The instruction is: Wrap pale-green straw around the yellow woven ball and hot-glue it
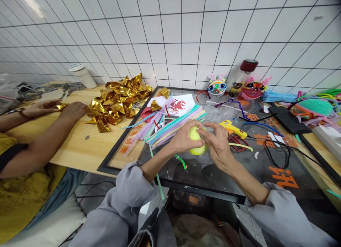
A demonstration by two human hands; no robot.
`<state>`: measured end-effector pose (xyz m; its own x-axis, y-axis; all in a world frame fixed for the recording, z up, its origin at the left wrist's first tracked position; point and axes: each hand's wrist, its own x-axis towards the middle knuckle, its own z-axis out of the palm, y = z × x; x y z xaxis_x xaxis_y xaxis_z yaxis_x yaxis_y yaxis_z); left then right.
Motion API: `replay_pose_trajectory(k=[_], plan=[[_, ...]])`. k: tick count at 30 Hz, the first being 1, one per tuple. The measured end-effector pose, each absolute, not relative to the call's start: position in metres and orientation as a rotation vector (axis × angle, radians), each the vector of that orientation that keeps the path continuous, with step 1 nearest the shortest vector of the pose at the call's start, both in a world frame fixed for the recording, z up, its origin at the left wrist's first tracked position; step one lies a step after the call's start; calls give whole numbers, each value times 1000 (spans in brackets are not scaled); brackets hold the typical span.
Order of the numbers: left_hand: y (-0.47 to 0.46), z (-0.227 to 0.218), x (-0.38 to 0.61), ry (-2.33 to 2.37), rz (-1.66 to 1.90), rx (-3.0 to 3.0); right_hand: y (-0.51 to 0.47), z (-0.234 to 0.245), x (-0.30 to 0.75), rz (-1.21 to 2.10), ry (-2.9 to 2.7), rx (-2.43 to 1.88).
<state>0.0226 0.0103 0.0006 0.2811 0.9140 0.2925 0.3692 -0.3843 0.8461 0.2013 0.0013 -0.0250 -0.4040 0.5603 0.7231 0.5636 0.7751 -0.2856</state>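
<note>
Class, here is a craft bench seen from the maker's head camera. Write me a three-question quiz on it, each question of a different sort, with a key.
1. True or false: both hands, left hand and right hand, are on the yellow-green coil.
2. What lies just right of the hands on the glass table? A) scissors B) yellow glue gun C) stapler
3. Fill in: the co-worker's hands are next to a pile of ____ foil shapes.

Key: 1 true; 2 B; 3 gold.
</note>
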Motion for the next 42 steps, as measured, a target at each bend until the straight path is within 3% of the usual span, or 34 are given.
replay_pose_trajectory(k=[7,32,42], plan=[[10,1,23,1143,1074,1868,-2,-23,201,131,-2118,-856],[12,-8,23,1073,1141,1801,1,-21,198,-11,-2199,-862],[8,-7,24,1140,1112,1896,12,-29,206,-63,-2123,-1193]])
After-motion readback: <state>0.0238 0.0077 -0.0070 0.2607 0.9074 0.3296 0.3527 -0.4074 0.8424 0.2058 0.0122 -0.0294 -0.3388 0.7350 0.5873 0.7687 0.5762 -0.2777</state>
